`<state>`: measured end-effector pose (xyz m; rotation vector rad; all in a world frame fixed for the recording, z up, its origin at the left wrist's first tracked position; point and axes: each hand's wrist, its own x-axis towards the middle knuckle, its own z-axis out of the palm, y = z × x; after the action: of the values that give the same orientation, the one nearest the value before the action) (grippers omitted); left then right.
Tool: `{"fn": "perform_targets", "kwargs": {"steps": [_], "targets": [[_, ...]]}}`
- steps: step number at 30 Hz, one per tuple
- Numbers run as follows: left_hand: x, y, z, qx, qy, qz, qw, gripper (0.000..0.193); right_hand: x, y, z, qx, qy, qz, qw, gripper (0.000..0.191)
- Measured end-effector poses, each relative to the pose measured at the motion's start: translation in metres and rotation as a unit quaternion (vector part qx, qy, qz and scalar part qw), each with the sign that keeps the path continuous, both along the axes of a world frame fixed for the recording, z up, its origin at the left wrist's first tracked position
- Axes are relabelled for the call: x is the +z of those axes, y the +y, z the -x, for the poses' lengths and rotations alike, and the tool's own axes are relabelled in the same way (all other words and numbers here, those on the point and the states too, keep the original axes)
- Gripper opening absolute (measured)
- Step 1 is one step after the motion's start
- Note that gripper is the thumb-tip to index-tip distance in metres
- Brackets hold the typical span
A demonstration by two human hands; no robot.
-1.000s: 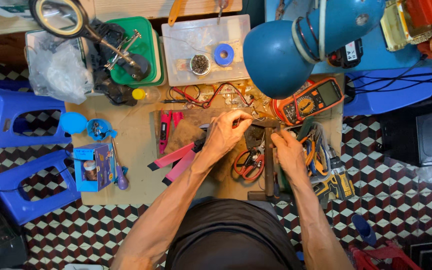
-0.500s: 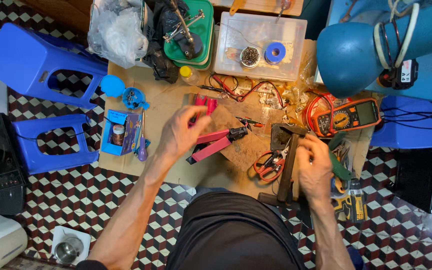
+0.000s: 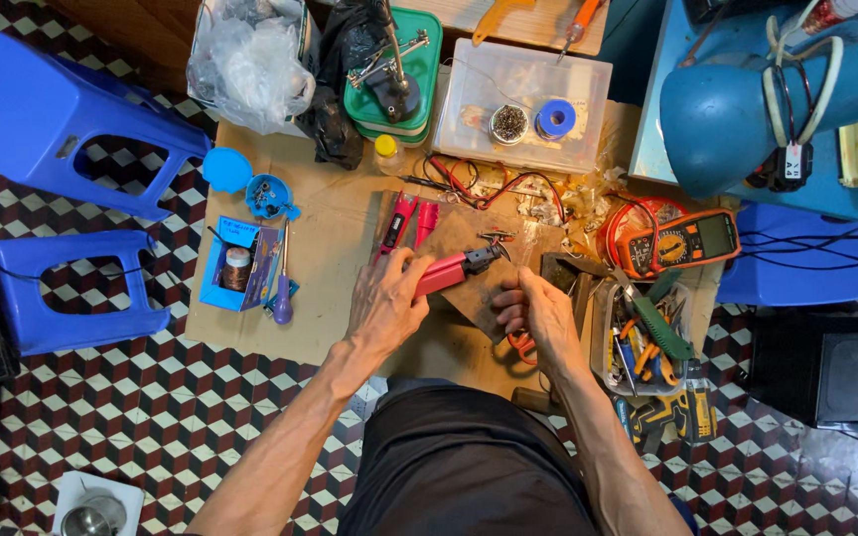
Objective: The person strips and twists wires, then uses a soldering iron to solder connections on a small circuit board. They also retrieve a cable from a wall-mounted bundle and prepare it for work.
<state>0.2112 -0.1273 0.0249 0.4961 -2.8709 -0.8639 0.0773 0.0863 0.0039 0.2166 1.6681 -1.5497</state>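
My left hand is closed around the red handles of a pair of pliers, whose dark jaws point right toward a small metal part on a brown board. My right hand rests at the board's lower right edge, fingers curled over orange-handled cutters; whether it grips them I cannot tell. A second pink-handled tool lies just above my left hand.
An orange multimeter with red and black leads lies to the right, above a tray of hand tools. A clear plastic box, green soldering stand, blue box, screwdriver and two blue stools surround the cardboard mat.
My left hand has closed on the red-handled pliers, which now point right toward the small part. My right hand has shifted left to the board's edge. The view has tilted slightly.
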Motion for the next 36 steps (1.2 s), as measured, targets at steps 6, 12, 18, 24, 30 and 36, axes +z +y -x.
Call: {"fn": "perform_targets", "kwargs": {"steps": [6, 12, 18, 24, 30, 36], "targets": [[0.021, -0.003, 0.002, -0.001, -0.025, -0.093, 0.995, 0.047, 0.008, -0.001, -0.013, -0.028, -0.026, 0.052, 0.998, 0.045], [0.018, 0.042, 0.007, 0.014, 0.025, -0.239, 0.971, 0.046, 0.021, -0.011, -0.034, -0.018, 0.052, 0.076, 0.996, 0.049], [0.010, 0.079, 0.007, 0.036, 0.083, -0.333, 0.939, 0.050, 0.014, 0.008, -0.042, -0.117, 0.019, 0.105, 0.987, 0.045], [0.008, 0.091, 0.001, 0.075, 0.077, -0.460, 0.881, 0.047, 0.015, 0.009, -0.044, -0.104, 0.006, 0.102, 0.989, 0.028], [-0.010, 0.096, 0.002, 0.107, 0.066, -0.583, 0.802, 0.045, 0.048, 0.016, -0.032, -0.084, 0.051, 0.082, 0.992, 0.026], [0.003, 0.073, 0.006, 0.076, -0.012, -0.608, 0.790, 0.044, 0.077, 0.035, -0.012, 0.019, 0.067, 0.019, 0.997, 0.026]]}}
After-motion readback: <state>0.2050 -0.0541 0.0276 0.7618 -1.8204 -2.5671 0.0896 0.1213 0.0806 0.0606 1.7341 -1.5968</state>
